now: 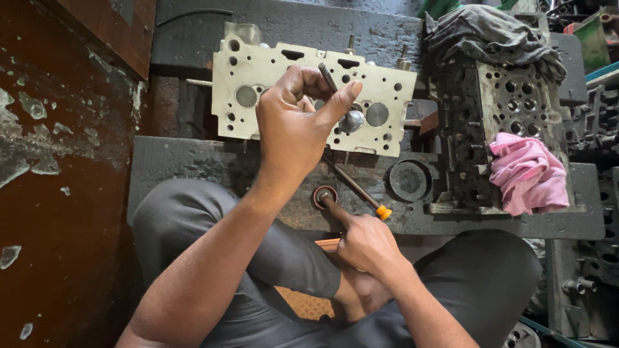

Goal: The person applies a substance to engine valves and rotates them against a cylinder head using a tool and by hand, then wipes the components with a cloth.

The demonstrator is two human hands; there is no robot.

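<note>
- The left hand [293, 129] is raised over a pale metal cylinder head [258, 71] that lies flat on the dark, dirty desk [193, 164].
- Its fingers [342, 103] are pinching an engine valve [350, 120] by the thin stem. The round valve head hangs just above one of the seats in the cylinder head; whether it touches the seat, I cannot tell.
- The right hand [367, 245] is lower, near the person's knees. Its fingers are mostly curled together, and only the index finger is stretched out, with the tip dipped into a small round tin [324, 195] on the desk.
- A thin stick tool with an orange end [383, 212] lies slanted on the desk, just beside the tin, between the two hands.
- To do this step well, I think only a small, even film of paste from the tin should go on the sloped face of the valve, and none on the stem. The valve should be held steady and upright so the rim is easy to reach.
- A second, darker cylinder head [516, 96] stands at the right, with a pink rag [529, 174] on it and a grey cloth [490, 32] above.
</note>
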